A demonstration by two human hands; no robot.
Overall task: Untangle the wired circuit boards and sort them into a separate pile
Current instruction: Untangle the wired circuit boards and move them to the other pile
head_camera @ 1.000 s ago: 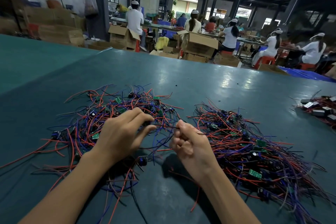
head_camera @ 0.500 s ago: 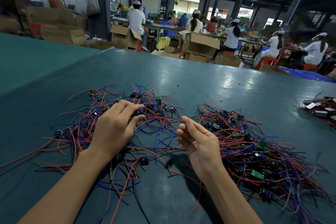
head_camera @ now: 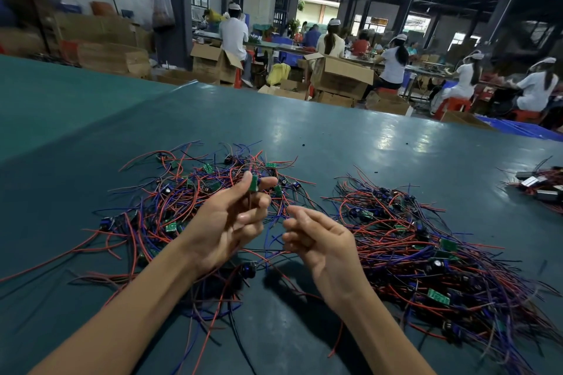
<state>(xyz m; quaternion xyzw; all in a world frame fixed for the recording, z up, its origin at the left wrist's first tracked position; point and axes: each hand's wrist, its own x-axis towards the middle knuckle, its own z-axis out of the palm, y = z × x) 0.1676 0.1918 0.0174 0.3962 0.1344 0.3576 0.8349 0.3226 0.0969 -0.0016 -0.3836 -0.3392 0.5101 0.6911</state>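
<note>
Teal tabletop (head_camera: 335, 146); circuit board (head_camera: 253, 183) pinched in left fingers (head_camera: 267, 182) above tangle (head_camera: 182, 192); right fingers (head_camera: 301, 216) slack, empty

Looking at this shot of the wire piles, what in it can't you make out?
Head view throughout.
1. Wires of the board in the left hand are lost among its fingers; whether they are free of the left pile is hidden.
2. Whether the right hand pinches a wire: too thin to tell.
3. Right pile and the dark parts beyond it: cut off by the right edge.
4. Board markings: too small.
</note>
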